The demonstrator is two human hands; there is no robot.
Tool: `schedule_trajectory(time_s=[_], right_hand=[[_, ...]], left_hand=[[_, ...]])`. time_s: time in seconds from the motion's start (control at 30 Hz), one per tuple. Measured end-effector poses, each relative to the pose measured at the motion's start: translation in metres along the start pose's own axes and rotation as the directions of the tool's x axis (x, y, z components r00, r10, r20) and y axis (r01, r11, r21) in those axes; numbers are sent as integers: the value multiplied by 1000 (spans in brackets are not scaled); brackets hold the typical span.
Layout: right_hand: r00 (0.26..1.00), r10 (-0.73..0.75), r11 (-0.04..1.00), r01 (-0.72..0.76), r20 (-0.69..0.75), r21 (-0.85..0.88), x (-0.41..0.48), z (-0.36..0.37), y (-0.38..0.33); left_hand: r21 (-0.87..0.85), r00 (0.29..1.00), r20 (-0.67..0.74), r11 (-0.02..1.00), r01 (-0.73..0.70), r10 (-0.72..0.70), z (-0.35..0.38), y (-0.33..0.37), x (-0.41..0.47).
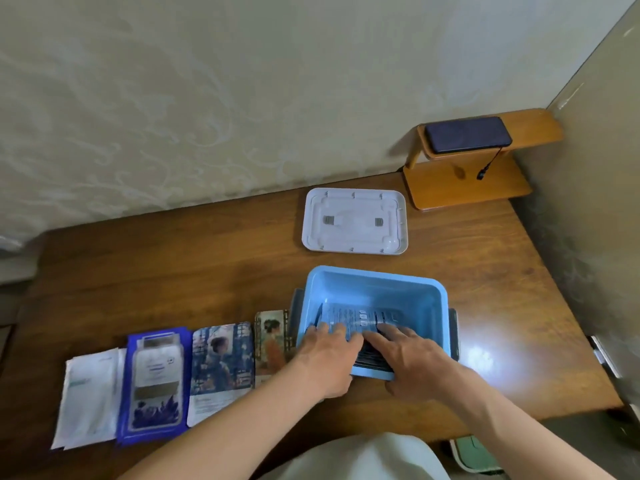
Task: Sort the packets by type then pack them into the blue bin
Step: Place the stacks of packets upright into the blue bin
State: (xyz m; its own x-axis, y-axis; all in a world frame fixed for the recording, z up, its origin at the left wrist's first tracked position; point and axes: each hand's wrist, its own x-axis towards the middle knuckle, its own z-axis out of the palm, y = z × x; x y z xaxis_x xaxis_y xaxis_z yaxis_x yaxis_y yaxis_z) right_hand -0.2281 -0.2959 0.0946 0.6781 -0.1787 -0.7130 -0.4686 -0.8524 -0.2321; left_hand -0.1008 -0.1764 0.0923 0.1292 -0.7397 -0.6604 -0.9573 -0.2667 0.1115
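Inside the blue bin (377, 279), pressing down on stacked packets (360, 318) with left hand (329, 351) and right hand (410, 356), fingers flat, gripping nothing.

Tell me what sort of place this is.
Likely a home room: a wooden table in a corner of patterned wallpaper, a small wooden stand holding a dark flat device, and a blue bin near a white lid.

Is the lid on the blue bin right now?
No, the white lid lies flat on the table behind the open blue bin.
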Motion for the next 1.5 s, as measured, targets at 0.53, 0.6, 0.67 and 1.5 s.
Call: schedule_trajectory(time_s=[0.53, 0.6, 0.67, 1.5], right_hand=[[956, 104, 994, -112, 276, 11, 30, -25, -17], [954, 107, 993, -118, 279, 21, 33, -22, -13], [956, 105, 993, -116, 274, 24, 33, -22, -12], [622, -84, 915, 358, -779, 188, 32, -18, -152]], left_hand=[[-20, 978, 185, 995, -99, 101, -18, -24, 15], [-21, 975, 191, 994, -108, 110, -19, -24, 16], [-15, 973, 196, 992, -124, 124, -21, -25, 17], [-881, 802, -358, 457, -121, -478, 31, -149, -64]])
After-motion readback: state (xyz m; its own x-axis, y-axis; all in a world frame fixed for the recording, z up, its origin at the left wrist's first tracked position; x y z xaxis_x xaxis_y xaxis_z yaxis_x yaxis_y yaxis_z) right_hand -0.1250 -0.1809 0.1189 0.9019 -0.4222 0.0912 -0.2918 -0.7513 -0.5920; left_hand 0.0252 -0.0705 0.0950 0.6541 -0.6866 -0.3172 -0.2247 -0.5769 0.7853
